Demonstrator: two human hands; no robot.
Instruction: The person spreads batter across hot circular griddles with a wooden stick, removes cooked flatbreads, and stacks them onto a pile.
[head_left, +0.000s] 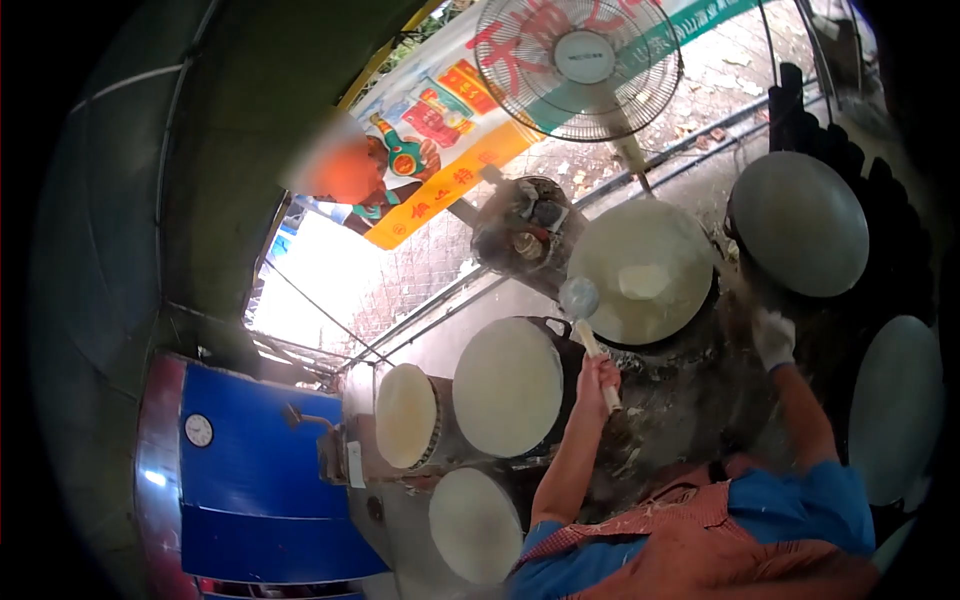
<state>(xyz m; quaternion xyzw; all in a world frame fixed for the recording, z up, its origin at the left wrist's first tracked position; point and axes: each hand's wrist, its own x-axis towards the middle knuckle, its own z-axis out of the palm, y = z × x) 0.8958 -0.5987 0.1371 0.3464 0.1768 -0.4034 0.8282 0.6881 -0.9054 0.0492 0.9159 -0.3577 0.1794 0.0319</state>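
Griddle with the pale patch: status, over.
Left hand gripping ladle, its head at griddle edge. Right hand gloved, beside griddle; grip too blurred to tell. Pale patch on griddle. No obstruction seen between ladle and patch.

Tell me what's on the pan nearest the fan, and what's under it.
A pale patch lies on the pan; the ladle overlaps its edge in view. Underneath is hidden.

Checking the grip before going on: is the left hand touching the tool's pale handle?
Touching. The head view shows the left hand closed around the pale handle, which sticks out above and below the fingers.
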